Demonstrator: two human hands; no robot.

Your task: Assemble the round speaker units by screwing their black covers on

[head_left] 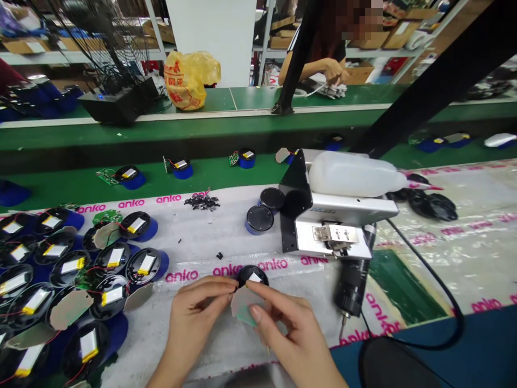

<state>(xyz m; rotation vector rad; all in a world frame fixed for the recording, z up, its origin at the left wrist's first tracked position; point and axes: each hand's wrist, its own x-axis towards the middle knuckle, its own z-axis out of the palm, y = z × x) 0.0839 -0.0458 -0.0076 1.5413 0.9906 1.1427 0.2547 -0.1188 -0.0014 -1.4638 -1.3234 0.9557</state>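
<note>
Near the bottom centre, my right hand [285,323] pinches a pale, flat, cut-cornered board [245,305] between thumb and fingers. My left hand [202,307] is closed, its fingertips together at the board's upper left edge; a small dark piece seems to be between them, too small to name. Just behind the fingertips sits a round black housing [252,275] with a white battery inside, its lower part hidden by the board and fingers.
Many blue-black housings with batteries [113,258] crowd the left. Small black parts [202,202] lie mid-table. A metal device [339,231] carries a white bottle [351,173], with an electric screwdriver [352,285] beside it. Across the line, a person's hands [334,71] handle parts.
</note>
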